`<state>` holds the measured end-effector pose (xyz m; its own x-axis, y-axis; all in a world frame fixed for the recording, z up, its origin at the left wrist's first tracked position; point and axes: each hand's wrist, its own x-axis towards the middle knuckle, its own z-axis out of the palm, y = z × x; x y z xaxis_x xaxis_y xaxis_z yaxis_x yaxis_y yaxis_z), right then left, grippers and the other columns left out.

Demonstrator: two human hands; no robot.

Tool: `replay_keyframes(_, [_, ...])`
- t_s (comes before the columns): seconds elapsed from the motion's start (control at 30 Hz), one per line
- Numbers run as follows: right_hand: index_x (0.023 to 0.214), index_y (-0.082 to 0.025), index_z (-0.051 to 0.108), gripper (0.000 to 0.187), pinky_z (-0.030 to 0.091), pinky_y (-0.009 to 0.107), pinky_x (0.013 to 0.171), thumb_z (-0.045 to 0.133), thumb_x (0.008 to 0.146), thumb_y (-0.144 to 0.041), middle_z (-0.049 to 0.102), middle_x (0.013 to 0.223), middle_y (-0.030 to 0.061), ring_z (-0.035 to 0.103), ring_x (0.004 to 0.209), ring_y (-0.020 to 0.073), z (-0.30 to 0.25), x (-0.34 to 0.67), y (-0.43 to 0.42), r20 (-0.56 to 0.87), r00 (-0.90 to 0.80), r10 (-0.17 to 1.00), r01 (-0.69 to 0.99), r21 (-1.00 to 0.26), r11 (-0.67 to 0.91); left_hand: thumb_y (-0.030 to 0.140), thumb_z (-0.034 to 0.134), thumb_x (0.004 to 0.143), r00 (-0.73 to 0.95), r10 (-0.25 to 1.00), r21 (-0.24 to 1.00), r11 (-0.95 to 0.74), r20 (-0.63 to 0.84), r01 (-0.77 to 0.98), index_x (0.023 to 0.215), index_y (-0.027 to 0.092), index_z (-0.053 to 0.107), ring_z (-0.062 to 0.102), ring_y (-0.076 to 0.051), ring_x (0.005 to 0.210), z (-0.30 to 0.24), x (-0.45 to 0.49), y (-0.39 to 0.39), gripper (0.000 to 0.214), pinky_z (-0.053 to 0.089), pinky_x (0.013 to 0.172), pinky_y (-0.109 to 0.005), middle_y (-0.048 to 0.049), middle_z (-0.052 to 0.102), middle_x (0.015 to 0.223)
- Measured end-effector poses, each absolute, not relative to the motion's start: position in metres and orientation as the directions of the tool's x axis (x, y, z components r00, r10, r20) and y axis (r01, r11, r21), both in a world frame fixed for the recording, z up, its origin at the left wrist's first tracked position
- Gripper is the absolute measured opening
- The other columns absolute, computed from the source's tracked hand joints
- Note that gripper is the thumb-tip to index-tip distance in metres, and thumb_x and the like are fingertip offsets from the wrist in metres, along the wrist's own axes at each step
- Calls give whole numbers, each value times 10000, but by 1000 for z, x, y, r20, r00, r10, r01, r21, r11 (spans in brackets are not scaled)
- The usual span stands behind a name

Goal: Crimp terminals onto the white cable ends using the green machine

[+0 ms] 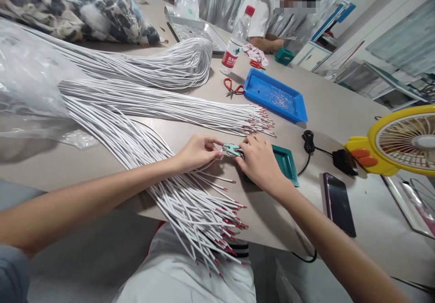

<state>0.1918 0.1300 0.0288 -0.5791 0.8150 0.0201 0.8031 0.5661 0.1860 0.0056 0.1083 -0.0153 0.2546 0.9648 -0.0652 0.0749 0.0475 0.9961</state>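
Observation:
My left hand (pixel 199 152) is closed, thumb and forefinger pinching the end of a white cable. In my right hand (pixel 260 160) is a pair of pliers (pixel 232 149) with pale green jaws, its tip touching the cable end at my left fingertips. The pliers' handles are hidden in my palm. Under my left forearm a bundle of white cables (pixel 193 212) fans out over the table edge and my lap, many with red-tipped ends. A second cable bundle (pixel 170 106) lies just beyond my hands. Partly behind my right hand sits a green tray (pixel 288 161).
A blue tray (pixel 272 93) holding small bits, red-handled snips (pixel 233 88) and a water bottle (pixel 234 45) stand farther back. Coiled cables (pixel 183 60) lie at left. To the right are a phone (pixel 338 203) and a yellow fan (pixel 404 140). Across the table sits another person (pixel 261 11).

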Motion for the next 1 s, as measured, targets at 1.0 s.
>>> replay_keyframes(1.0, [1148, -112, 542, 352, 368, 389, 872, 282, 941, -228, 593, 1064, 143, 507, 1020, 258, 24, 211, 140, 112, -555, 825, 831, 15, 557, 214, 625, 722, 212, 977, 965, -23, -34, 261, 945, 48, 670, 597, -126, 476, -22, 6, 109, 282, 425, 457, -184, -52, 673, 548])
